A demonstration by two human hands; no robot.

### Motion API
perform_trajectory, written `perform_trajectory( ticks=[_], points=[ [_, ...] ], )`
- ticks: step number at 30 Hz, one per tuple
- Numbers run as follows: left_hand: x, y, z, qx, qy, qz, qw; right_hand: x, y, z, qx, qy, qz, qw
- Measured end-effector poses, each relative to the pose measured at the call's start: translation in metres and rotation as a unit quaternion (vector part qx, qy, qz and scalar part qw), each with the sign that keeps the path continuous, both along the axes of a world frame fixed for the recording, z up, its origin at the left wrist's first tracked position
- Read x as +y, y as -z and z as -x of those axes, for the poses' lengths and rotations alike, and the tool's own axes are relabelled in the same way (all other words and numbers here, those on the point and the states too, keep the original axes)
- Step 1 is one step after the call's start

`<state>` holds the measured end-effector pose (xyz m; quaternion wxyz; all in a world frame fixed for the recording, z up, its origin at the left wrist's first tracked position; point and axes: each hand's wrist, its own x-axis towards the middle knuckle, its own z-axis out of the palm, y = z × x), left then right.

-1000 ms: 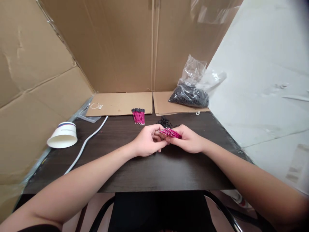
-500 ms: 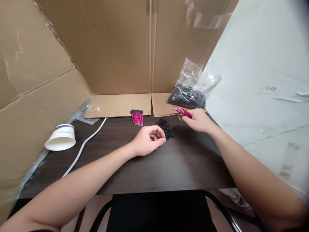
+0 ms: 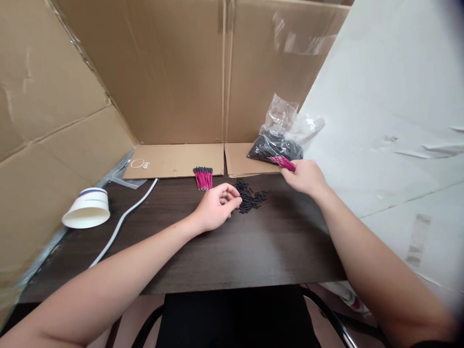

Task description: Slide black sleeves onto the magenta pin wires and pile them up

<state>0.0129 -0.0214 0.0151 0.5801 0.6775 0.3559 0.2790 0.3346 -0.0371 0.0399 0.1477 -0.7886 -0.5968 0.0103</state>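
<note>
My right hand (image 3: 304, 177) is closed round a bundle of pink wires (image 3: 282, 162). Their pale ends point left, in front of the bag of black pieces. My left hand (image 3: 217, 207) is curled over the dark table, thumb and fingertips brought together at the left edge of a loose pile of short black sleeves (image 3: 250, 199). Whatever the fingertips pinch, if anything, is too small to make out. Just behind that hand lies a fanned bunch of pink wires with black sleeves (image 3: 203, 179), black ends away from me and metal tips toward me.
A clear plastic bag of black pieces (image 3: 275, 145) stands at the back right on a cardboard sheet (image 3: 237, 166). Another sheet (image 3: 177, 159) carries white rings (image 3: 137, 163). To the left are a paper cup (image 3: 87, 209) on its side and a grey cable (image 3: 121, 222). Cardboard walls enclose the back and left.
My right hand has moved right with the pink wires. My left hand has drawn slightly left from the black sleeves, its fingers still curled. The whole view has shifted a little.
</note>
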Motion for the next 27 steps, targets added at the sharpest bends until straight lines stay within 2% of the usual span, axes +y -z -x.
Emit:
perform_trajectory(
  ticks=[3,6,8,11,14,18,22,25,27],
  points=[
    [0.003,0.000,0.000,-0.043,-0.031,0.015,0.998,-0.015,-0.001,0.036,0.068,-0.118,-0.072,0.988],
    [0.003,0.000,0.001,-0.095,-0.042,0.015,0.995,-0.034,0.000,0.072,0.067,-0.217,-0.048,0.973],
    [-0.001,0.001,0.000,-0.128,-0.037,0.027,0.991,-0.044,0.003,0.089,0.048,-0.257,-0.016,0.965],
    [-0.009,0.003,-0.001,-0.145,-0.017,0.017,0.989,-0.054,0.007,0.107,-0.011,-0.295,0.025,0.955],
    [-0.018,0.004,-0.002,-0.102,0.010,-0.044,0.994,-0.058,0.008,0.116,-0.044,-0.323,0.059,0.944],
    [-0.023,0.001,-0.002,-0.044,0.025,-0.097,0.994,-0.060,0.006,0.120,-0.076,-0.322,0.087,0.940],
    [-0.023,-0.001,-0.002,0.014,0.036,-0.131,0.991,-0.061,0.005,0.120,-0.062,-0.335,0.082,0.936],
    [-0.019,-0.004,0.002,0.058,0.069,-0.174,0.981,-0.061,0.009,0.118,-0.036,-0.353,0.089,0.931],
    [-0.016,-0.007,0.006,0.090,0.100,-0.169,0.976,-0.060,0.011,0.116,-0.028,-0.363,0.104,0.925]
  ],
)
